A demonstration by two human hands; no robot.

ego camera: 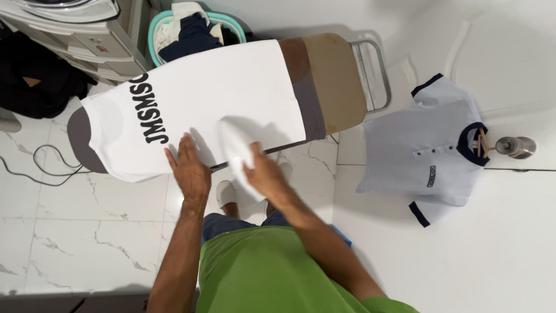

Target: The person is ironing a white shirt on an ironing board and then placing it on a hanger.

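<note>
- The right hand (263, 171) has its grip closed on a white sleeve (237, 150) of the white T-shirt (214, 98), the fingers wrapped around the fabric near the sleeve's lower end.
- From that grip the sleeve rises up and away from the person, lifted off the shirt body and casting a shadow on it just beyond the hand.
- The left hand (190, 168) lies flat, its grip open, fingers spread and pressed on the shirt's near edge, just beside the right hand's grip on its left.
- The T-shirt is spread over the ironing board (333, 81), which serves as the surface; bold black lettering runs across the shirt further left of the open hand.
- Past the closed grip, to its right, the bare tan and grey cover of the board shows, ending in a metal iron rest (373, 72).
- Beyond the shirt, on the far side from both hands, stands a teal laundry basket (194, 26) holding dark and light clothes.
- Well to the right of the closed grip a pale polo shirt (431, 150) with navy trim hangs on a hanger against a white door.
- Below both hands are the person's green top (272, 272) and a white slipper (227, 194) on the marble floor (87, 226).
- A dark cable (43, 168) lies on the floor far left of the open hand.
</note>
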